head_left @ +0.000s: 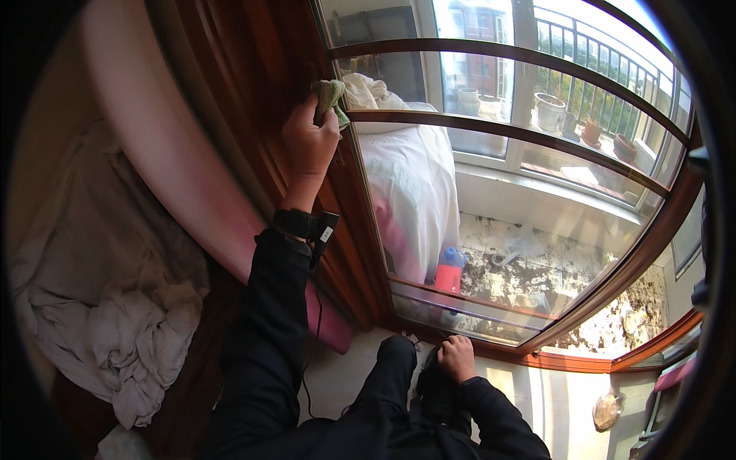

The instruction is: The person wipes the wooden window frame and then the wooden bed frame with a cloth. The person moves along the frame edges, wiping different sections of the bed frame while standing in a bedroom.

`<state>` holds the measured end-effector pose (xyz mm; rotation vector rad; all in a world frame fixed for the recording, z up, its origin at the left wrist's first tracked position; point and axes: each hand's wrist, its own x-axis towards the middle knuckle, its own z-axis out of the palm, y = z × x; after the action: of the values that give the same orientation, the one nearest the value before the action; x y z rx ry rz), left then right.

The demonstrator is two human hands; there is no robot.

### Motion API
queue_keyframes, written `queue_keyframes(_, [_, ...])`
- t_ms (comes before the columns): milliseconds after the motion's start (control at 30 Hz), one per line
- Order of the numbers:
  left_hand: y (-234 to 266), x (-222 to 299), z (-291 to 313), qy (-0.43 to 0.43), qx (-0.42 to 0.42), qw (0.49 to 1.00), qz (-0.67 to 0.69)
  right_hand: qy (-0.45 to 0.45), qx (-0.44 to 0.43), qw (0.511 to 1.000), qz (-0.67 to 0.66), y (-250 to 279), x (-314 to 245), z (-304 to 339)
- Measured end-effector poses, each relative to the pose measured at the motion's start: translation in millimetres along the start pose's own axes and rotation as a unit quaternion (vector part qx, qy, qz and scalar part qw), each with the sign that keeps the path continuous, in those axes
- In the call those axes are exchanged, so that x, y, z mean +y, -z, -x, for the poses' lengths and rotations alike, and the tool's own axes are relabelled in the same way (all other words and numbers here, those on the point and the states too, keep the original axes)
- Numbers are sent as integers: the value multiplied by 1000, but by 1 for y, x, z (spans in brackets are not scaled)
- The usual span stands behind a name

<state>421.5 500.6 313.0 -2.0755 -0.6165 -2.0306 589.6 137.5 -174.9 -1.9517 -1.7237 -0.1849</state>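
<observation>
My left hand (pixel 313 138) is raised and closed round a folded green cloth (pixel 330 100), which touches the brown wooden frame (pixel 360 207) of a glazed door beside the glass. On that wrist sits a black band with a small black device (pixel 323 234), and a thin cable hangs from it. Low in the view, my right hand (pixel 457 359) rests by my dark-trousered knee with its fingers curled. Whatever those fingers may hold is hidden. The glass pane (pixel 506 207) stands between me and the balcony side.
A pink curtain (pixel 146 115) hangs at left, with crumpled pale bedding (pixel 138 337) beyond it. Through the glass show a white-covered piece of furniture (pixel 414 184), a red-and-blue container (pixel 451 272), a stained floor (pixel 529 268) and potted plants (pixel 550 111). A round object (pixel 608 410) lies at lower right.
</observation>
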Motion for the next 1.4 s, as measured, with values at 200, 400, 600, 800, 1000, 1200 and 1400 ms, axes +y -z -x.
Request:
queue_keyframes(200, [18, 5, 43, 58, -42, 997, -20, 3, 3, 1000, 2, 0, 0, -1])
queue_keyframes(400, [17, 12, -31, 141, 11, 989, 52, -6, 0, 1000, 7, -1, 4, -1])
queue_keyframes(600, [12, 6, 9, 127, -26, 991, -30, -19, 9, 1000, -2, 0, 9, 4])
queue_keyframes(800, [25, 1, 22, 138, -75, 987, -40, -20, 9, 1000, -15, 2, 7, 2])
queue_keyframes(1000, [21, 10, -53, 45, 20, 996, -71, -30, 5, 1000, -4, -2, 10, 4])
queue_keyframes(1200, [14, 9, -30, 73, -39, 994, -76, -40, 16, 999, -10, -4, 13, 6])
queue_keyframes(1400, [42, 16, -5, 197, -187, 958, -96, -43, 12, 999, -17, -1, 12, 6])
